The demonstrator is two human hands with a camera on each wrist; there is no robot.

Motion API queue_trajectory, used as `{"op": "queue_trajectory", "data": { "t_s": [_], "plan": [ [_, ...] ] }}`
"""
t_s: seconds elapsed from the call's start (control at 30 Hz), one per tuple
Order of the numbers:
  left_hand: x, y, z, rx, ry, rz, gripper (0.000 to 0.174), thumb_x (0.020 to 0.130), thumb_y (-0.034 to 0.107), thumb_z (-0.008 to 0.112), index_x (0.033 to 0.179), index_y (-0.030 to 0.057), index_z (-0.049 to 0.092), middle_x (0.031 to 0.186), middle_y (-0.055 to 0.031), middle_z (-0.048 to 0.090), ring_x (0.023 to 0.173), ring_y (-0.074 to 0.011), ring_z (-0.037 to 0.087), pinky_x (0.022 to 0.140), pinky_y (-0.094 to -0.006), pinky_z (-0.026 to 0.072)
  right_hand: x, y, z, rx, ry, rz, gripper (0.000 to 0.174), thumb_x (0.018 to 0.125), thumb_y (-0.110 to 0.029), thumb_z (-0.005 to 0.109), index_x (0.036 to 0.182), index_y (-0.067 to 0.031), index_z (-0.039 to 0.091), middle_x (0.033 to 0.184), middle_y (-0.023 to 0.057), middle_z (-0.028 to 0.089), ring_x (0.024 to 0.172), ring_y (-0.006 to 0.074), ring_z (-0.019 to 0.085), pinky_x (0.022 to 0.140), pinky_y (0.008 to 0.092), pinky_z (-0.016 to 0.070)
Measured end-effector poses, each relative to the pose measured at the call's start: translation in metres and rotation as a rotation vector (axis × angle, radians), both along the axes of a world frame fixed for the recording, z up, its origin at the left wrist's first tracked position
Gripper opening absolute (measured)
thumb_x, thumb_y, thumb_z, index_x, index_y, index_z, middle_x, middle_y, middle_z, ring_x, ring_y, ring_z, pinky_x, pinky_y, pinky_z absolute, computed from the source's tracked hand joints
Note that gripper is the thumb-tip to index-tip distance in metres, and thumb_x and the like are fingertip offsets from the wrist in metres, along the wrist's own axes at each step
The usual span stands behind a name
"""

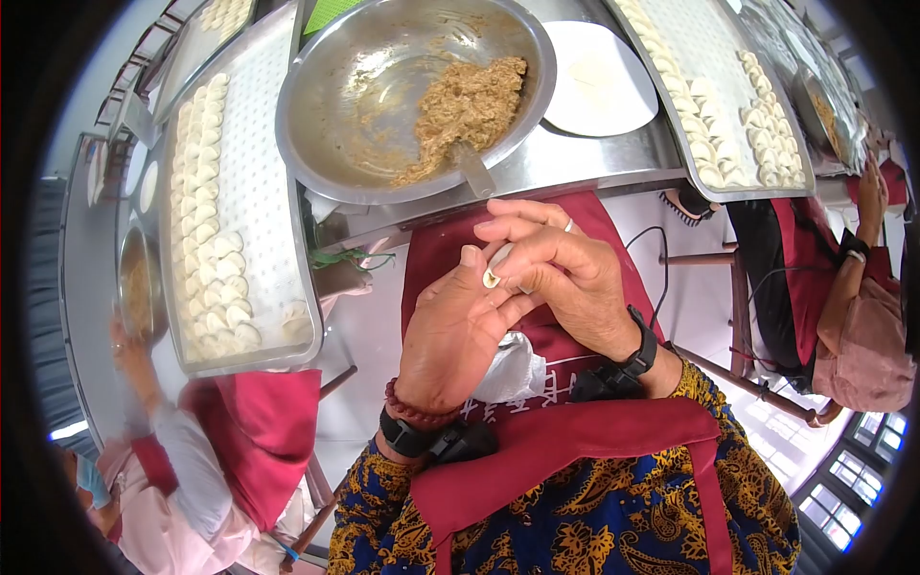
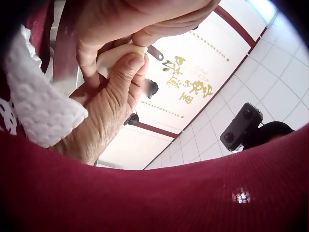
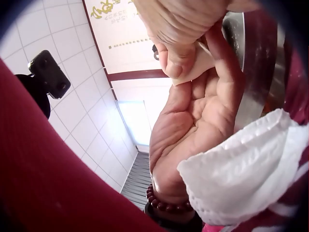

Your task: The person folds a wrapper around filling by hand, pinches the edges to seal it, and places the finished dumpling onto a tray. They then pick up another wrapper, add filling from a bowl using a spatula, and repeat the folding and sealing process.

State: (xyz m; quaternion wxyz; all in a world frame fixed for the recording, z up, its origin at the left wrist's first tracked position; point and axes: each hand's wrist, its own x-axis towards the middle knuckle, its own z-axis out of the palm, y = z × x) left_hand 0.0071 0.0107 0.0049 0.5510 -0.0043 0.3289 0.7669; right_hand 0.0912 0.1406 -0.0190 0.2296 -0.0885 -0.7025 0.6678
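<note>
A small pale dumpling (image 1: 491, 279) is held between the two hands in front of the apron, mostly covered by fingers in the head view. The left hand (image 1: 446, 331), palm up, cradles it between thumb and fingers; the right hand (image 1: 575, 278) pinches its edge with thumb and index finger. In the left wrist view the folded dough (image 2: 113, 57) lies between the left hand (image 2: 140, 21) above and the right hand (image 2: 108, 106) below. The right wrist view shows the dough (image 3: 203, 65) under the thumb of the right hand (image 3: 186, 29), against the left hand's fingers (image 3: 224, 72).
A steel bowl (image 1: 335, 125) with filling (image 1: 474, 105) and a spoon stands ahead, beside a white plate (image 1: 618, 101). Trays of dumplings (image 1: 278, 192) (image 1: 709, 86) lie left and right. A white cloth (image 1: 513, 369) hangs at the apron (image 1: 575, 441). Other people sit on both sides.
</note>
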Motion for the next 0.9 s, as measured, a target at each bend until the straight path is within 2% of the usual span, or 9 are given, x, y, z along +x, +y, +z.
{"op": "queue_trajectory", "data": {
  "t_s": [0.17,0.27,0.33,0.37,0.43,0.57,0.67,0.73,0.9],
  "plan": [
    [-0.001,-0.001,0.001,-0.045,0.016,0.003,0.05,0.104,0.039,0.044,0.132,-0.0024,0.049,0.133,-0.0145,0.052,0.126,-0.0269,0.05,0.107,-0.0454,0.0411,-0.002,0.002,-0.007,0.11,0.064,0.016,0.01,0.086,0.003,0.064,0.09,-0.0023,0.071,0.118,0.0164,0.066,0.123,0.0226,0.055,0.083,0.0288,0.0567],
    [0.0,-0.001,0.002,-0.054,0.011,0.021,0.048,0.104,0.037,0.045,0.131,-0.0027,0.05,0.128,-0.0148,0.055,0.121,-0.0265,0.054,0.105,-0.0453,0.043,-0.002,-0.001,-0.002,0.156,0.059,0.018,0.012,0.084,0.004,0.064,0.092,-0.0023,0.071,0.118,0.0151,0.066,0.117,0.0235,0.06,0.085,0.0298,0.0552],
    [0.0,-0.001,0.005,-0.085,0.023,0.013,0.045,0.104,0.034,0.045,0.131,-0.0028,0.05,0.126,-0.0152,0.056,0.118,-0.026,0.057,0.101,-0.0448,0.0461,-0.003,-0.01,0.008,-0.24,-0.061,-0.081,0.015,0.084,0.004,0.064,0.096,-0.0028,0.072,0.119,0.0134,0.067,0.113,0.0249,0.062,0.087,0.0318,0.0544],
    [0.0,-0.001,0.004,-0.085,0.023,0.013,0.045,0.104,0.034,0.045,0.131,-0.0028,0.05,0.126,-0.0152,0.056,0.118,-0.026,0.057,0.101,-0.0448,0.0461,-0.003,-0.008,0.006,-0.24,-0.061,-0.08,0.015,0.084,0.004,0.064,0.096,-0.0028,0.072,0.119,0.0134,0.067,0.113,0.0249,0.062,0.087,0.0318,0.0544],
    [0.001,-0.004,0.0,-0.128,0.094,0.007,0.043,0.104,0.03,0.046,0.13,-0.0031,0.05,0.124,-0.0155,0.058,0.114,-0.0259,0.059,0.098,-0.0443,0.049,-0.002,-0.003,0.0,0.036,-0.042,-0.036,0.018,0.084,0.005,0.063,0.099,-0.0013,0.071,0.119,0.0146,0.066,0.114,0.0246,0.062,0.088,0.0313,0.0545],
    [-0.001,-0.005,0.001,-0.084,0.118,-0.009,0.042,0.104,0.029,0.046,0.13,-0.0036,0.05,0.124,-0.0158,0.058,0.112,-0.0256,0.061,0.097,-0.0433,0.0506,0.0,-0.002,0.001,0.021,-0.042,0.028,0.018,0.085,0.006,0.062,0.099,0.0005,0.071,0.123,0.0166,0.063,0.109,0.0222,0.064,0.085,0.0295,0.0569],
    [-0.002,-0.001,0.006,-0.114,0.086,-0.002,0.049,0.105,0.037,0.04,0.131,-0.0043,0.049,0.126,-0.0171,0.058,0.116,-0.0275,0.058,0.1,-0.0441,0.048,0.001,-0.002,0.003,-0.041,-0.025,0.043,0.015,0.087,0.006,0.06,0.098,0.0028,0.07,0.125,0.0185,0.06,0.104,0.0205,0.067,0.08,0.0277,0.0603],
    [-0.005,-0.001,0.005,0.004,-0.014,-0.023,0.061,0.106,0.047,0.03,0.131,-0.0053,0.047,0.128,-0.0185,0.056,0.121,-0.0301,0.055,0.103,-0.0456,0.0445,0.002,-0.004,0.007,-0.277,-0.062,0.069,0.014,0.089,0.006,0.058,0.098,0.0038,0.07,0.128,0.0192,0.058,0.098,0.0194,0.068,0.075,0.0271,0.0629],
    [-0.006,-0.001,0.003,-0.037,-0.048,-0.038,0.069,0.104,0.053,0.023,0.134,-0.0062,0.043,0.131,-0.0196,0.054,0.123,-0.0314,0.053,0.104,-0.0475,0.0423,0.001,0.0,0.006,-0.149,-0.063,0.077,0.015,0.09,0.007,0.057,0.098,0.0047,0.069,0.129,0.0201,0.056,0.095,0.019,0.069,0.073,0.0263,0.0637]
  ]
}}
